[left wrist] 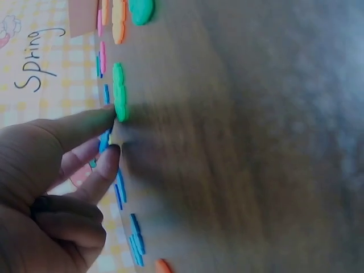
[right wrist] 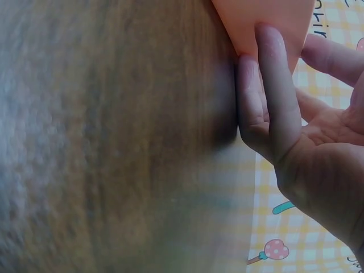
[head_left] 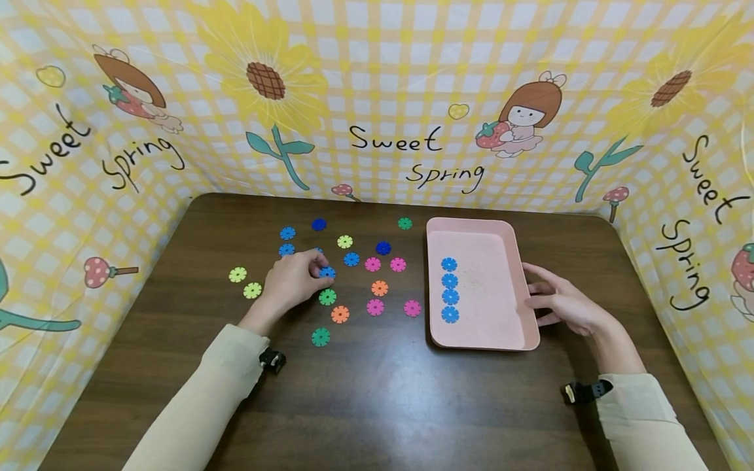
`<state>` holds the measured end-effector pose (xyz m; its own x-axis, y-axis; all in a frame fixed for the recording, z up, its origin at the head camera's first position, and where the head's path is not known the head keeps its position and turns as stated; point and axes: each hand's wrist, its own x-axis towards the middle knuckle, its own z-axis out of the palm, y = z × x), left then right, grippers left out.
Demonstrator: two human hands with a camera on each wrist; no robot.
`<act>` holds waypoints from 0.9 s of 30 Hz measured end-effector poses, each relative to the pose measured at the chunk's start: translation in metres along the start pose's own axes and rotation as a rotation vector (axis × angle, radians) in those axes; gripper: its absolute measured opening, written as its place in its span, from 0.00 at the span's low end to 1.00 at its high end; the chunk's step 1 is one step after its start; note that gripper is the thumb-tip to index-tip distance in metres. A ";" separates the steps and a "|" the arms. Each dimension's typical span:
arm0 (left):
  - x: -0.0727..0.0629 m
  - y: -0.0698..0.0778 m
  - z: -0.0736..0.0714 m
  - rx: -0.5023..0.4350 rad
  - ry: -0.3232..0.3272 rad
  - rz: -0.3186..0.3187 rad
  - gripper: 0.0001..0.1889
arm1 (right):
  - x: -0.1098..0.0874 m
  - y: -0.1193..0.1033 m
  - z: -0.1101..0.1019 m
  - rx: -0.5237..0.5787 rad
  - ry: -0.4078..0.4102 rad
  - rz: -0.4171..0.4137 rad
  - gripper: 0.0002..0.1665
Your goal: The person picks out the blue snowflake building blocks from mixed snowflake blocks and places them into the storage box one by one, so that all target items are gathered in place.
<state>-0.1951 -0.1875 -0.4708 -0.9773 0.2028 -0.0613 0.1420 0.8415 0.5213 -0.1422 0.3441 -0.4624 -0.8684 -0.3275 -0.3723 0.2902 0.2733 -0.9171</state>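
Observation:
My left hand (head_left: 292,281) pinches a blue notched plastic disc (head_left: 327,272) between thumb and fingertips, low over the table. In the left wrist view that blue disc (left wrist: 104,141) appears edge-on between the fingers, beside a green disc (left wrist: 119,91). On the right, a shallow pink tray (head_left: 489,281) lies on the table, with several blue discs (head_left: 450,297) set in a column along its left part. The fingers of my right hand (head_left: 565,302) are extended against the tray's right outer wall; the right wrist view shows the fingertips (right wrist: 272,40) touching that pink wall.
Several loose discs lie around my left hand: yellow (head_left: 237,275), green (head_left: 321,337), orange (head_left: 340,314), pink (head_left: 375,307) and dark blue (head_left: 319,224). A yellow checked cloth (head_left: 389,85) stands round the back and sides of the brown table (head_left: 377,405).

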 end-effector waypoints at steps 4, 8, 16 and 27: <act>0.001 -0.005 0.001 -0.084 -0.012 0.033 0.15 | 0.000 0.000 0.000 0.001 0.002 0.003 0.51; 0.002 -0.009 0.002 -0.159 -0.027 0.041 0.16 | 0.000 -0.001 0.001 0.000 0.006 0.004 0.51; 0.004 -0.005 -0.001 -0.229 -0.024 0.029 0.16 | 0.001 -0.001 0.001 0.002 0.004 -0.001 0.51; 0.014 0.036 0.002 -0.350 0.019 0.098 0.17 | 0.001 0.000 0.001 -0.004 -0.004 -0.002 0.51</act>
<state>-0.2033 -0.1528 -0.4548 -0.9650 0.2616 0.0174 0.1755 0.5954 0.7840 -0.1428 0.3429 -0.4628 -0.8673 -0.3315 -0.3714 0.2870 0.2766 -0.9171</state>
